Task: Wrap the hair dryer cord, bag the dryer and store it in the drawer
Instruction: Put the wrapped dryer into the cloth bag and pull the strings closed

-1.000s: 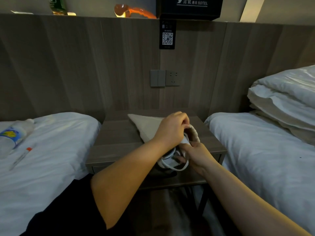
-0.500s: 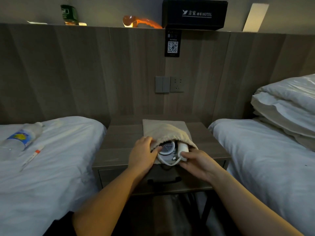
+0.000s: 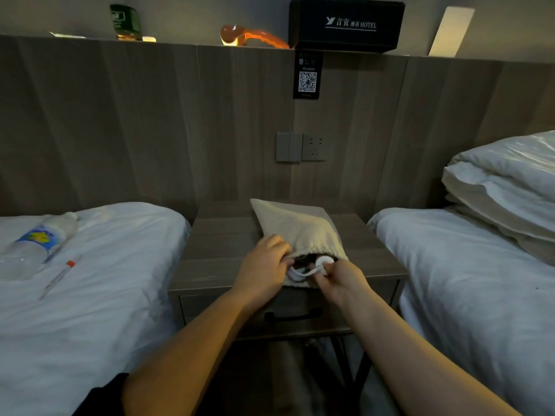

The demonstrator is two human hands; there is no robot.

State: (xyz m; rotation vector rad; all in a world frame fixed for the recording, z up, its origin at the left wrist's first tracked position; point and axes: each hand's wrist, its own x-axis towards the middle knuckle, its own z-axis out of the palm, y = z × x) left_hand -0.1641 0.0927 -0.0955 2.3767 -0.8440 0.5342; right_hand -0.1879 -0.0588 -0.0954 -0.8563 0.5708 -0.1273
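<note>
A beige cloth drawstring bag (image 3: 295,228) lies on the wooden nightstand (image 3: 222,250), its mouth toward me. The white hair dryer (image 3: 325,260) sits mostly inside, only a round white end showing at the opening. A loop of white cord (image 3: 303,273) hangs out of the mouth. My left hand (image 3: 264,270) grips the bag's left rim. My right hand (image 3: 342,280) pinches the cord at the right of the opening. The drawer (image 3: 210,307) under the tabletop is closed, with a dark handle (image 3: 292,315).
White beds flank the nightstand. On the left bed lie a plastic water bottle (image 3: 39,244) and a pen (image 3: 58,277). Folded pillows (image 3: 504,181) are stacked on the right bed. A switch and socket plate (image 3: 300,147) is on the wooden headboard; a black hotel box (image 3: 345,24) stands on the ledge.
The dryer has gone deeper into the bag, its grille no longer showing. The bag's mouth has narrowed. My left hand moved from over the dryer to the bag's left rim.
</note>
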